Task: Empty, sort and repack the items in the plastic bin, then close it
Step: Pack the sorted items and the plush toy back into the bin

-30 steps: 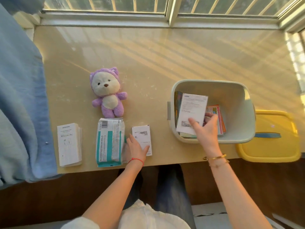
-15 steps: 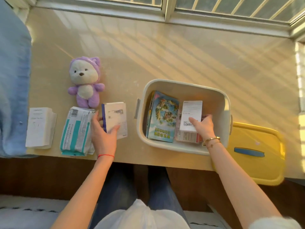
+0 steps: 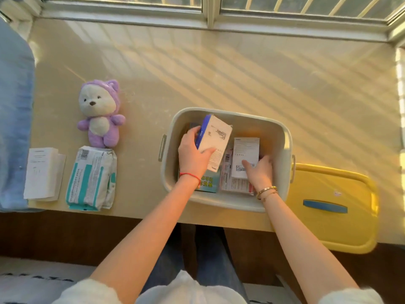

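The pale plastic bin (image 3: 282,137) stands open at the table's front edge. My left hand (image 3: 192,153) is shut on a white box with a blue side (image 3: 215,137), held tilted inside the bin's left half. My right hand (image 3: 259,172) presses a white carton (image 3: 245,150) down in the right half, onto flat packets. A colourful booklet (image 3: 207,183) lies under my left wrist. The yellow lid (image 3: 341,185) with a blue handle lies to the right of the bin. On the table to the left are a purple plush bear (image 3: 99,115), a teal-and-white pack (image 3: 92,176) and a white box (image 3: 40,172).
A blue cloth (image 3: 13,119) hangs over the table's left end. A window frame (image 3: 208,20) runs along the far edge. Sunlit tabletop (image 3: 241,73) stretches behind the bin. My knees are below the front edge.
My left hand has lifted the white-and-blue box off the table and carried it right into the bin. My right hand stays on the white carton inside the bin.
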Demonstrator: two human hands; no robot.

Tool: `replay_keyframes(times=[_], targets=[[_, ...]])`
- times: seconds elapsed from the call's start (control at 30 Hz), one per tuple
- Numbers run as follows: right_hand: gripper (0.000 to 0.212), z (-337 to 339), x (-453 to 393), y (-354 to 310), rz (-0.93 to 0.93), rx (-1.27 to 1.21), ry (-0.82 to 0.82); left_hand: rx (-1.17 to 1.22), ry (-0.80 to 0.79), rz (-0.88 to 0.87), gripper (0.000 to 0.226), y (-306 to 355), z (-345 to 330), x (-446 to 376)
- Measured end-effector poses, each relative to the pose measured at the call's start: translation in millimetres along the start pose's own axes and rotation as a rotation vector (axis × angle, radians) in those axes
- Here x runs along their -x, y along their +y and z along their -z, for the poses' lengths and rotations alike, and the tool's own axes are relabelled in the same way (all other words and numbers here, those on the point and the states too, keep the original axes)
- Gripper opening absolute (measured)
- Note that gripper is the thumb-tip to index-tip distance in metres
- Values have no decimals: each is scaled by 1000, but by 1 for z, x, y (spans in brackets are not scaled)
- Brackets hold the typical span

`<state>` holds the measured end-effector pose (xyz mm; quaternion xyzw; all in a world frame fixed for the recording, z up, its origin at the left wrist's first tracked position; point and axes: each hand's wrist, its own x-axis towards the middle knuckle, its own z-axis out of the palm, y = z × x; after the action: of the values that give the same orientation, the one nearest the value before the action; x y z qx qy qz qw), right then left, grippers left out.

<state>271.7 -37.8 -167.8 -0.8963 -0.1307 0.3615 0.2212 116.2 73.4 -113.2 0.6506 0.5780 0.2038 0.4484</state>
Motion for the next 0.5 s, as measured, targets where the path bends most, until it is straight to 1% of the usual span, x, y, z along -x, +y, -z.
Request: replay_keyframes(times=[0.07,0.13,0.23,0.3,0.4,0.47,0.5], targets=[[58,-3,-3,4,32,106,10,22,-37,137,65,-17,-26,2],[56,-5,-5,7,71,185,26,9,-58,233,65,-30,-47,3],[55,-9,-7,12,121,251,42,19,-69,299,64,-43,-68,1],[56,-9,-7,13,130,243,42,-8,-96,281,61,-46,-74,-1],[61,-7,-1,13,179,222,67,-143,-207,225,58,-43,-71,-4],[59,-3,12,7,253,177,126,-278,-248,152,65,-37,-61,-3],[56,-2,20,1,302,149,164,-318,-237,99,68,-32,-52,-3]])
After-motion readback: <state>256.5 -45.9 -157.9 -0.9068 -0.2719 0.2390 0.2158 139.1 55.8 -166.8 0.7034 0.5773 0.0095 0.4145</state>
